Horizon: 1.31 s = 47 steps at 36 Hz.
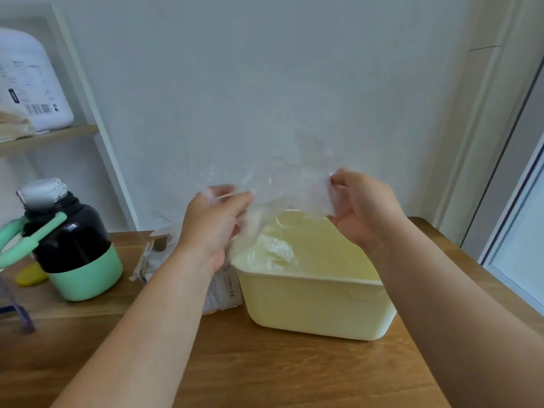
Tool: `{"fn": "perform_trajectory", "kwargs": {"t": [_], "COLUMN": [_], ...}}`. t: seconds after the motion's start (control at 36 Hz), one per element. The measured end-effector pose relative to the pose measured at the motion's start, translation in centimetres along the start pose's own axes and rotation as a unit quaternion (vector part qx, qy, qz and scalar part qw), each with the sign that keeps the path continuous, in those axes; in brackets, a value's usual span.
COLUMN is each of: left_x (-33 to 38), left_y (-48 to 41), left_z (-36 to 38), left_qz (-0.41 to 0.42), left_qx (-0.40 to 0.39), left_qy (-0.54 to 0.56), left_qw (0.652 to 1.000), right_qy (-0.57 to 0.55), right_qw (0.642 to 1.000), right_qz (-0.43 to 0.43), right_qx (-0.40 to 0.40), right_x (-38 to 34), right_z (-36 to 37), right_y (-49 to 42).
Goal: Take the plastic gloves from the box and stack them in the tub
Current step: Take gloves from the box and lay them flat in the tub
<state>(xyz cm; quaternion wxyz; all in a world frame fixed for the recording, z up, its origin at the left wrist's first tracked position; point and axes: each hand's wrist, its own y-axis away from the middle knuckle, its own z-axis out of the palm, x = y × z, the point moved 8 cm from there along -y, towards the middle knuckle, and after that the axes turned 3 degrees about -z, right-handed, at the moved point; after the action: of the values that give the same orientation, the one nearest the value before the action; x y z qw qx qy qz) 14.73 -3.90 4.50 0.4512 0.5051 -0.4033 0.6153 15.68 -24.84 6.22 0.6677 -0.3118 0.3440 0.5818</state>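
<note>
Clear plastic glove (282,187) held spread in the air above the tub (318,307), one hand at each end.

The left hand (215,225) grasps the glove's left edge, fingers (235,198) curled round the film; the right hand (365,210) pinches the right edge between thumb and fingers (338,178). The glove hangs clear of the pale yellow tub, which stands on the wooden counter (265,372) and contains crumpled clear gloves (273,250) at its left side. The box (223,290) stands touching the tub's left wall, partly hidden behind the left forearm. Farther left on the counter stands a black and green bottle (70,240). A shelf (50,136) at upper left carries a white container (32,81).
</note>
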Motion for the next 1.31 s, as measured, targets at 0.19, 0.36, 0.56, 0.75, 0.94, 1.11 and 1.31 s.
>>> {"fn": "perform_trajectory", "kwargs": {"t": [0.19,0.36,0.56,0.75,0.94,1.11,1.31], "left_x": [2.0,1.4,0.3,-0.7,3.7,2.8,-2.6], "left_y": [0.3,-0.2,-0.5,-1.0,1.1,2.0,3.3], "left_z": [1.3,1.8,1.4,0.8,0.7,4.6,10.2], "left_qz": [0.083,0.073,0.019,-0.028,0.177,0.259,0.142], "left_qx": [-0.017,-0.008,0.027,0.061,0.133,0.003,-0.356], "left_qy": [-0.108,-0.114,-0.032,-0.031,-0.324,-0.564,-0.582], "left_qw": [0.99,0.991,0.999,0.997,0.92,0.784,0.717], "right_qy": [0.029,0.093,0.134,0.278,0.525,0.655,0.789], "right_qw": [0.997,0.995,0.99,0.96,0.851,0.753,0.6], "right_qz": [0.046,0.015,0.026,0.007,0.001,-0.048,0.032], "right_qx": [-0.06,-0.022,-0.024,0.01,-0.003,-0.04,-0.128], "right_x": [0.9,0.2,-0.2,-0.4,0.1,0.2,1.5], "right_z": [0.7,-0.7,-1.5,-3.0,-4.6,-4.0,-3.2], "right_y": [-0.4,-0.5,-0.8,-0.6,-1.3,-1.2,-0.1]}}
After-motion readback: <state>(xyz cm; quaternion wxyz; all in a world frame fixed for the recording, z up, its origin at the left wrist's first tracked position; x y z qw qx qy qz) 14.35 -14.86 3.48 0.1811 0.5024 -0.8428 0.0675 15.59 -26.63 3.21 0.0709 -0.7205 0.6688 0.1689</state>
